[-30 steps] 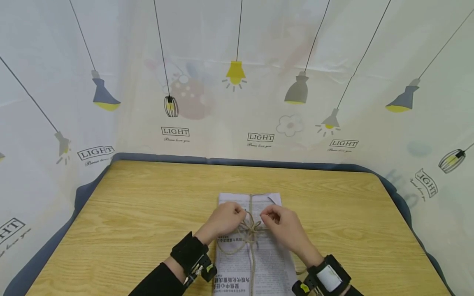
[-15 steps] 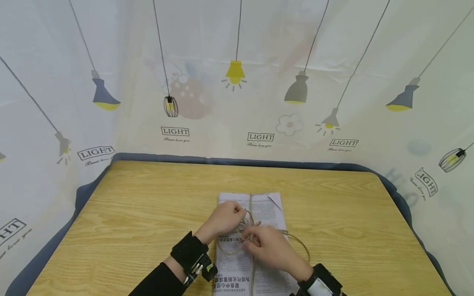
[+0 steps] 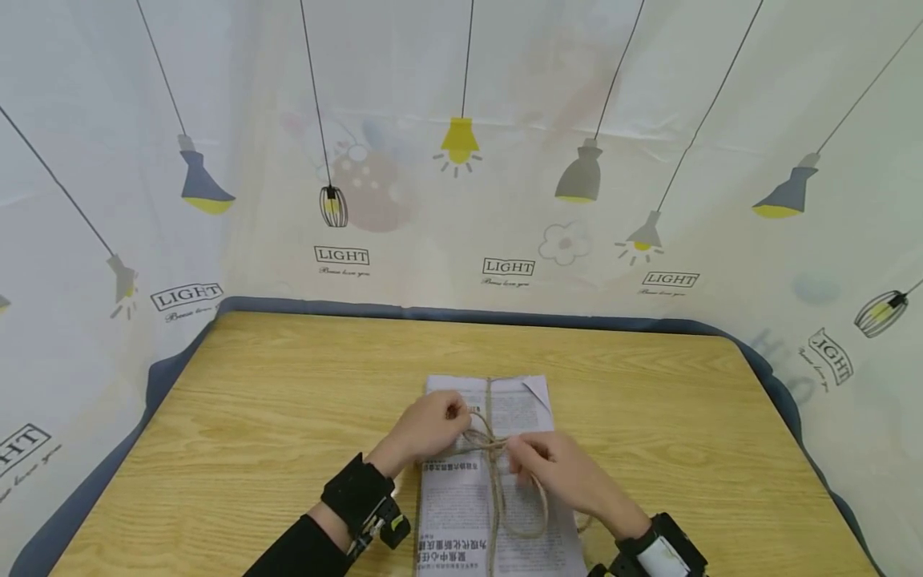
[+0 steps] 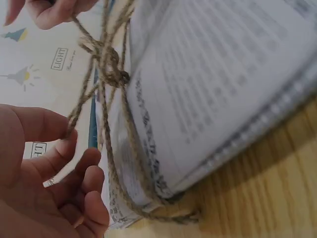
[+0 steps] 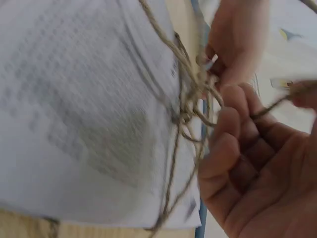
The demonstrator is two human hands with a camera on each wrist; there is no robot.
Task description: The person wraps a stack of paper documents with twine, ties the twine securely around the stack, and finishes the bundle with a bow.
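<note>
A stack of folded newspapers (image 3: 454, 517) lies on the table, bound crosswise with jute twine (image 3: 489, 442). My left hand (image 3: 431, 426) is left of the knot; in the left wrist view its thumb and forefinger pinch a loop of the twine (image 4: 74, 116). On the other side, my right hand (image 3: 566, 469) grips another length, which the right wrist view shows running through the curled fingers (image 5: 223, 153). Between the hands the twine bunches in a tangled knot (image 4: 113, 72) with several loops. One loose loop hangs over the front of the papers below the right hand.
The wooden table (image 3: 288, 377) extends around the stack, with a dark blue edging (image 3: 469, 314) at the back. Behind it hangs a pale curtain (image 3: 404, 96) printed with lamps. Each wrist wears a black strap with a camera (image 3: 358, 487).
My right hand moved left across the knot, then back to its right with twine in its fingers. A loop now hangs lower over the papers. My left hand shifted slightly left.
</note>
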